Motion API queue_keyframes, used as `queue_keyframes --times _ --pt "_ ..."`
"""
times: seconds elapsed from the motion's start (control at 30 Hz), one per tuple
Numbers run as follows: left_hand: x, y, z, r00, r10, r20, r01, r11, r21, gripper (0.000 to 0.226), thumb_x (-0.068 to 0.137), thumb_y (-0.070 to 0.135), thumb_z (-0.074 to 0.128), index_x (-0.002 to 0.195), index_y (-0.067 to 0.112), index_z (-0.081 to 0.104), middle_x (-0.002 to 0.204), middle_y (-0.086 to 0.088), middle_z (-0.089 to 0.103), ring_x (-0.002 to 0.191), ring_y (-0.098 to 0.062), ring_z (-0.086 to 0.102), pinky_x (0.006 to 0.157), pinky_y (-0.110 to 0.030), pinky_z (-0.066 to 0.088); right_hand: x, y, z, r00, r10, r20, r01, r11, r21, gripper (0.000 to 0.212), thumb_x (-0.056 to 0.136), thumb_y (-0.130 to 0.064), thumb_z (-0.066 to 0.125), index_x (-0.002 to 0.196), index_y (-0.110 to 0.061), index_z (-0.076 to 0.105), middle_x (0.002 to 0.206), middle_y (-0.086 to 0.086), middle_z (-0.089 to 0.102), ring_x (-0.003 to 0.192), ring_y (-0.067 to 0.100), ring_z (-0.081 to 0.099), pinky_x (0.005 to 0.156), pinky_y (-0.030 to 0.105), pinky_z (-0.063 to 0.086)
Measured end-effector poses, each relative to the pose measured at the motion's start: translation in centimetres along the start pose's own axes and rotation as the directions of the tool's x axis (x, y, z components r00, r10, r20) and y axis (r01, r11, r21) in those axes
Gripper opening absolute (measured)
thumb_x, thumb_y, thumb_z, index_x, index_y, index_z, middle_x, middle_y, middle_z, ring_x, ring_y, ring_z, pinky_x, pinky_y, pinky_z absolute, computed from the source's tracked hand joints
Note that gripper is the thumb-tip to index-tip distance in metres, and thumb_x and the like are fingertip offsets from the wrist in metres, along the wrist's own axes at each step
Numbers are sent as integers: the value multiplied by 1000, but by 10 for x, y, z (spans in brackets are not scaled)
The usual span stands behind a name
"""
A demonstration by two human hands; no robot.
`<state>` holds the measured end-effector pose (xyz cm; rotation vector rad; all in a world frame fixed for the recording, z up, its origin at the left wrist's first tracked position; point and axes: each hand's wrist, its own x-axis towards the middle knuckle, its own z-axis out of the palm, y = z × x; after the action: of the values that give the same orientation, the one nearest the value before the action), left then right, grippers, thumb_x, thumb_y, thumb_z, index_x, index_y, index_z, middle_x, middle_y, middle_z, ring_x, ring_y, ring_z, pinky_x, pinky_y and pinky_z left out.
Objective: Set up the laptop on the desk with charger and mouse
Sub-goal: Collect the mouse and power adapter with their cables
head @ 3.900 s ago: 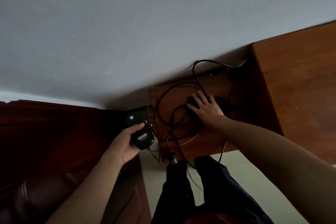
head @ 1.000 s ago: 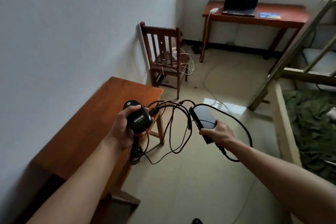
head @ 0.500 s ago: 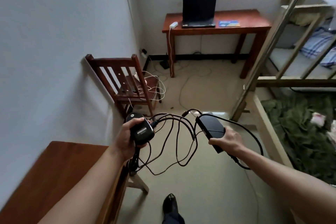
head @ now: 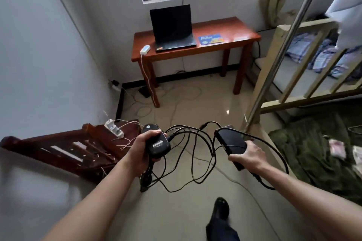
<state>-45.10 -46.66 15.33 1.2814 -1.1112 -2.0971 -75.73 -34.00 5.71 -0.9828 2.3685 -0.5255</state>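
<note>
- Laptop (head: pixel 172 25) stands lid-up on the left half of the bench (head: pixel 225 45); a blue mat (head: pixel 210 39) lies just right of it.
- Well short of the bench, the hands carry the rest: the left hand (head: pixel 141 146) curls round the mouse (head: pixel 156 143), and the right hand (head: pixel 248 156) grips one end of the charger brick (head: pixel 230 141).
- Risk: the cables (head: pixel 195 152) sag between them in tangled loops. A low loop could snag the shoe (head: pixel 221 207), or the chair (head: pixel 78 148) on the way to the bench, and jerk the brick loose.
- Pulling the hands apart may tighten the knots.
- Materials: thin springy black cord, a rounded plastic mouse, a flat boxy matte brick, glossy red-brown wood.
</note>
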Motion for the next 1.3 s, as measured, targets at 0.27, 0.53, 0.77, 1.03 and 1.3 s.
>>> queue_keyframes --times 0.27,0.53,0.77,1.03,1.3 --pt "170 102 27 997 12 -75 -14 1000 -24 31 71 35 61 92 11 61 72 -6 55 51 -15 46 42 -19 22 203 -65 -46 1000 -19 -8 20 1000 22 71 40 -65 66 98 -26 54 90 -3 66 84 22 60 70 30 49" --pt "322 200 21 996 48 -74 -53 997 -62 27 75 33 57 86 10 65 75 -12 62 51 -16 54 39 -17 25 381 -145 -66 999 -27 -32 29 998 47 69 37 -67 63 94 -30 51 84 -8 62 77 20 56 62 28 41" --pt "476 303 26 999 29 23 -29 1000 -9 38 73 34 61 103 11 56 96 -15 59 65 -20 51 44 -20 27 525 -206 -86 997 -4 -71 9 997 81 64 40 -61 67 98 -37 55 90 -11 66 84 17 62 68 27 48" --pt "650 429 85 981 4 192 6 999 -52 33 72 27 64 100 10 60 94 -9 69 78 -23 64 72 -31 48 667 -238 -153 979 95 -179 -64 983 170 57 43 -57 70 96 -37 61 87 -10 69 80 18 65 67 26 50" --pt "809 511 178 964 14 265 10 996 -89 30 74 26 60 100 11 56 85 -7 72 65 -19 68 53 -23 52 846 -235 -221 969 133 -208 -78 965 252 46 39 -61 69 77 -42 53 87 -9 69 80 21 63 65 29 45"
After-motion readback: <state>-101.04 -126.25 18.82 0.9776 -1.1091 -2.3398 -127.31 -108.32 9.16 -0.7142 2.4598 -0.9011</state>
